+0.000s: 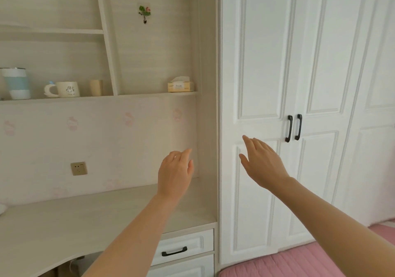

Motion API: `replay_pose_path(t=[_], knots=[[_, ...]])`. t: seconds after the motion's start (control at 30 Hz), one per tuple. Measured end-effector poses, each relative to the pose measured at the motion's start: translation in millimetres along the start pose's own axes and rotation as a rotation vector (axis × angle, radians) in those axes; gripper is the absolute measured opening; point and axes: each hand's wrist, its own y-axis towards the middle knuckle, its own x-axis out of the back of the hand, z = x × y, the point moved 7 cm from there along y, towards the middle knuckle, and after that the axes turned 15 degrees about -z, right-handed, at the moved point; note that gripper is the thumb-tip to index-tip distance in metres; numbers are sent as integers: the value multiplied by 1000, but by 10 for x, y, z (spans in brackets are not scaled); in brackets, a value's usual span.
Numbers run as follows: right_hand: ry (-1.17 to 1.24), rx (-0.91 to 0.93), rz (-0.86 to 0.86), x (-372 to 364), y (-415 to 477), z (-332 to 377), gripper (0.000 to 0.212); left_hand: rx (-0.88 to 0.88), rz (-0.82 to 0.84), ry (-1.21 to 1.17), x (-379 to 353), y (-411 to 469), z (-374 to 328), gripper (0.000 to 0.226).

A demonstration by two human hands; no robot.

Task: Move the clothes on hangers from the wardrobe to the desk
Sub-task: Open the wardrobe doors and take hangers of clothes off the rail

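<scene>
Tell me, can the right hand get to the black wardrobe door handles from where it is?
Probably yes. The right hand is open, empty and raised before the closed wardrobe door, with nothing between it and the black handles just up and right.

Both bare arms reach forward, left hand (174, 174) and right hand (263, 162) empty, fingers loosely spread.

The wardrobe (299, 63) doors look like smooth painted wood, white and faintly glossy, with dark matt metal handles (294, 128). The desk (64, 223) has a pale matt wood-grain finish. The mug (68, 89) looks like glazed ceramic. The bedding (299, 264) at the lower right is pink quilted cloth.
</scene>
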Motion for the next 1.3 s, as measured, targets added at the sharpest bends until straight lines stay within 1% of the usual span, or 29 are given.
replay_pose_path(t=[0.13,0.27,0.37,0.5,0.73,0.87,1.0,1.17,1.3], knots=[[11,-115,78,-375,-48,-304,55,37,61,-86,-496,-133,-77,24],[11,-226,136,-665,-84,-663,54,64,120,-155,-1001,-232,-249,23],[-3,-276,172,-833,-99,-925,53,85,150,-214,-1322,-275,-447,21],[-17,-326,191,-1028,-62,-1341,52,101,175,-290,-1747,-302,-749,24],[14,-419,165,-1275,269,-2213,49,106,194,-357,-2537,-97,-1324,25],[57,-442,135,-1383,555,-2662,46,145,196,-408,-2949,136,-1679,26],[100,-452,107,-1467,893,-3029,45,144,187,-425,-3338,398,-2013,28],[202,-460,49,-1561,1300,-3363,48,251,252,-500,-3769,692,-2345,34],[269,-466,7,-1629,1573,-3552,51,331,303,-554,-4064,819,-2551,35]])
